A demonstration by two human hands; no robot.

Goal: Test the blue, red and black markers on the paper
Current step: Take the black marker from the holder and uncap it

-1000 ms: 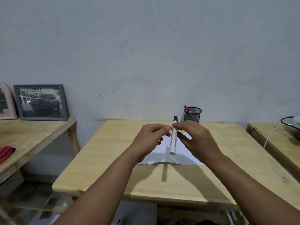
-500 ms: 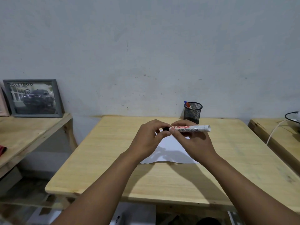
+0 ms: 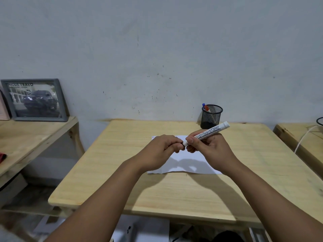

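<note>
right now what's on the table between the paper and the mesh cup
Bare wood, in the head view: nothing lies on the table between the paper and the mesh cup.

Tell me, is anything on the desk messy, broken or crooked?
Nothing looks broken or spilled. The paper lies flat on the wooden desk, though its near edge looks slightly uneven. The mesh cup stands upright, holding two markers. Both hands hold the black marker above the paper.
</note>
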